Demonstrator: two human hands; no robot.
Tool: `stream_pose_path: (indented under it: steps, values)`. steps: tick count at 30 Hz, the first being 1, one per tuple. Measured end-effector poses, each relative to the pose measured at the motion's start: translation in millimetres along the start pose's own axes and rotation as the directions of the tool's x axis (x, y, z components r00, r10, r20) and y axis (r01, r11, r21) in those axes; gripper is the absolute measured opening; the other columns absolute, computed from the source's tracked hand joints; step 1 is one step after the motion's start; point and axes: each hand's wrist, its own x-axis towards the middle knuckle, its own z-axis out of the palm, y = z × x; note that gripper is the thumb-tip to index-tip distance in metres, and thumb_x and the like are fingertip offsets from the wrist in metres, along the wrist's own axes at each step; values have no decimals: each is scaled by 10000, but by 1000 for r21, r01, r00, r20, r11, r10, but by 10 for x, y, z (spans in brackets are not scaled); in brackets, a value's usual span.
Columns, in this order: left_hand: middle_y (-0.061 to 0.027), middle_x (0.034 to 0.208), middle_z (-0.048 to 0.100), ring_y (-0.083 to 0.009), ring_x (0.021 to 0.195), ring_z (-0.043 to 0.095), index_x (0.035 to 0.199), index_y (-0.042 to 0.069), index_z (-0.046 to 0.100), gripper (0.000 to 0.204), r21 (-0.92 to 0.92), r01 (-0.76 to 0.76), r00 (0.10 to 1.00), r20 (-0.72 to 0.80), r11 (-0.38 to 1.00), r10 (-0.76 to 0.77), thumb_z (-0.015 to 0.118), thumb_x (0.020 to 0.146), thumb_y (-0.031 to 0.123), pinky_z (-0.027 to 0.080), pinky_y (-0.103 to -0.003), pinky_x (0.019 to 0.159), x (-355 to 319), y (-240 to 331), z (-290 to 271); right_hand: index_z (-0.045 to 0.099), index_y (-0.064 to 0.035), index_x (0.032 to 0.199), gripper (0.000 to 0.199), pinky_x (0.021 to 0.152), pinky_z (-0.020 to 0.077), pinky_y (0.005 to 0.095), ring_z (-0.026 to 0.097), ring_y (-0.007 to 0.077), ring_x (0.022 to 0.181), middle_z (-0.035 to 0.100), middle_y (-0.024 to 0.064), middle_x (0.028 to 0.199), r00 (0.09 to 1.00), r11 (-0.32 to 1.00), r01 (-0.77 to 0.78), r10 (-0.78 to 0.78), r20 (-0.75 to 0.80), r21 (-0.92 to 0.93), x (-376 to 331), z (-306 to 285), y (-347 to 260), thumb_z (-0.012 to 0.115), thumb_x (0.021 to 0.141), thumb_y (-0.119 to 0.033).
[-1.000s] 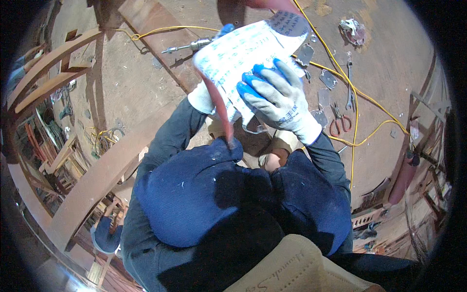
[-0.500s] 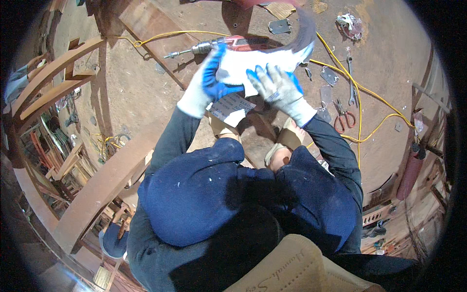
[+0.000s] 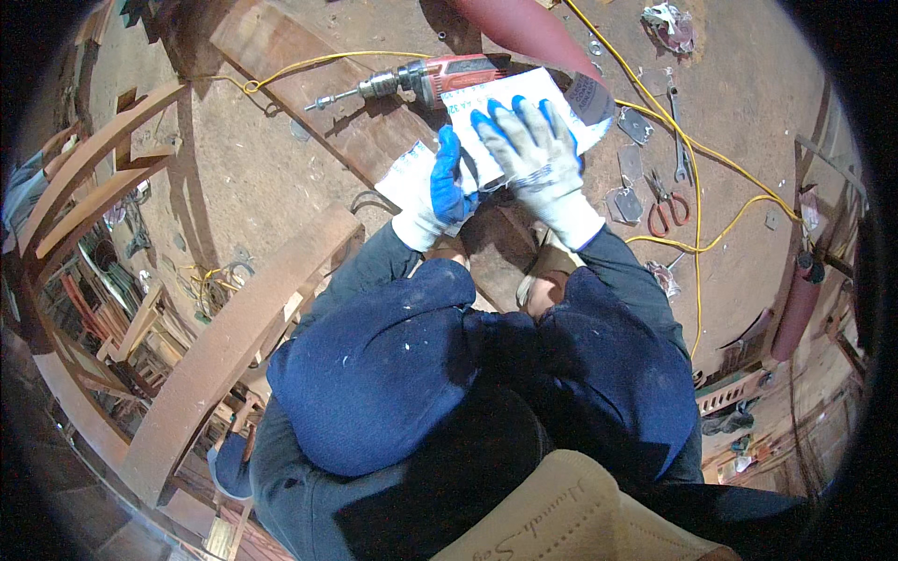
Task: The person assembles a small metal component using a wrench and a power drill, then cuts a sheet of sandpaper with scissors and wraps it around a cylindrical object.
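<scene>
My left hand (image 3: 446, 192), in a white-and-blue work glove, is closed on the lower left edge of a white-backed sheet (image 3: 505, 93) with blue print. My right hand (image 3: 535, 159), gloved alike, lies flat across that sheet with its fingers spread. The sheet's right end curves over to a grey printed part (image 3: 589, 99) beside a long reddish-brown curl (image 3: 538, 35) of what looks like sandpaper. Left of my left hand sticks out another white printed flap (image 3: 405, 174); whether it joins the sheet I cannot tell. Just beyond lies a red power drill (image 3: 449, 77) with a long bit.
A wooden board (image 3: 290, 79) lies under the drill. A yellow cord (image 3: 697, 150) snakes over the floor at the right, near red-handled pliers (image 3: 667, 210), a wrench (image 3: 678, 140) and several small grey plates (image 3: 625, 206). Curved wooden pieces (image 3: 238, 337) stand at the left.
The sheet has swung flatter, and its printed back shows more plainly. My left hand has moved down and right; my right hand has shifted slightly. The reddish-brown curl has come further into view.
</scene>
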Motion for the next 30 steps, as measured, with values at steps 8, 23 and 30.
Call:
stream_pose_path:
  steps: [8, 23, 30]
  values:
    - [-105, 1375, 456, -256, 1225, 471, 1392, 71, 363, 528, -233, 106, 987, 144, 967, -74, 503, 949, 323, 346, -444, 1056, 40, 87, 38, 465, -225, 1346, 539, 981, 357, 534, 471, 329, 1151, 478, 69, 1346, 995, 998, 4, 2, 96, -58, 54, -117, -80, 519, 811, -205]
    - [-44, 1360, 477, -253, 1223, 480, 1390, 182, 386, 551, -99, 140, 990, 31, 985, -138, 431, 941, 498, 396, -496, 997, -24, 49, -53, 524, -254, 1299, 510, 985, 389, 457, 503, 256, 1129, 535, 9, 1270, 996, 995, 88, -87, 20, -50, -12, -120, -147, 558, 791, -215]
    - [-59, 1332, 501, -245, 1211, 490, 1377, 157, 400, 558, -76, 108, 994, -8, 991, -109, 434, 940, 502, 388, -476, 1007, -35, 19, -81, 570, -228, 1232, 441, 972, 412, 454, 505, 268, 1130, 546, 15, 1247, 993, 992, 121, -121, 0, -36, -17, -119, -164, 557, 791, -221]
